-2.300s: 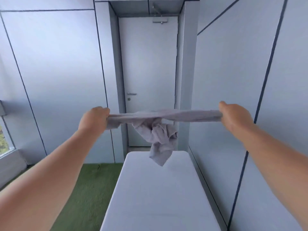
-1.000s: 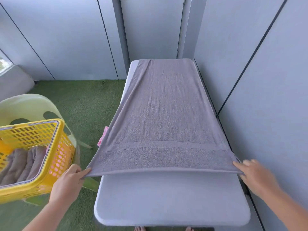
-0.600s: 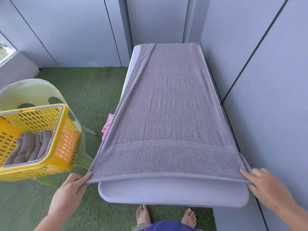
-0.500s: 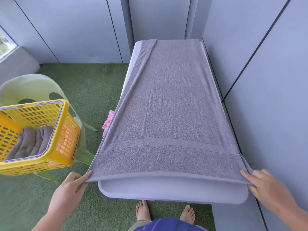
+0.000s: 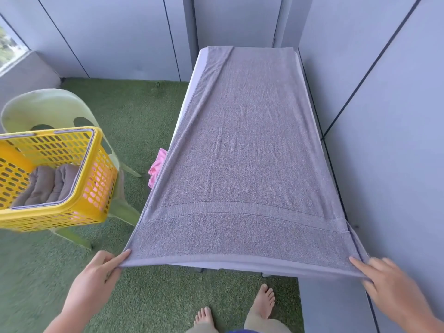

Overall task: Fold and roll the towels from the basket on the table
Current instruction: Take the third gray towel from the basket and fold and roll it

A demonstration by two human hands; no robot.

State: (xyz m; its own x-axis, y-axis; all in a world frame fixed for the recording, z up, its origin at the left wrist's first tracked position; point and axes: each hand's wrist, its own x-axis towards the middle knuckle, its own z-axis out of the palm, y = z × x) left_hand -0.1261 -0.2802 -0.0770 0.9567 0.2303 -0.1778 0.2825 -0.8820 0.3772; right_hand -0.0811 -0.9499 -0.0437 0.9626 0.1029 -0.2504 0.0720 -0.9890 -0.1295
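Grey towel (image 5: 245,150) lies flat along the table (image 5: 200,68), both near corners held up.
Left hand (image 5: 93,277) pinches the near left corner and right hand (image 5: 386,282) pinches the near right one. To the left, a yellow basket (image 5: 96,188) with more folded towels (image 5: 48,186) sits on a pale green chair (image 5: 48,104).

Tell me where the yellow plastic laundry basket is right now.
In the head view, the yellow perforated plastic basket sits at the left, resting on a pale green plastic chair, left of the grey towel spread over the table.
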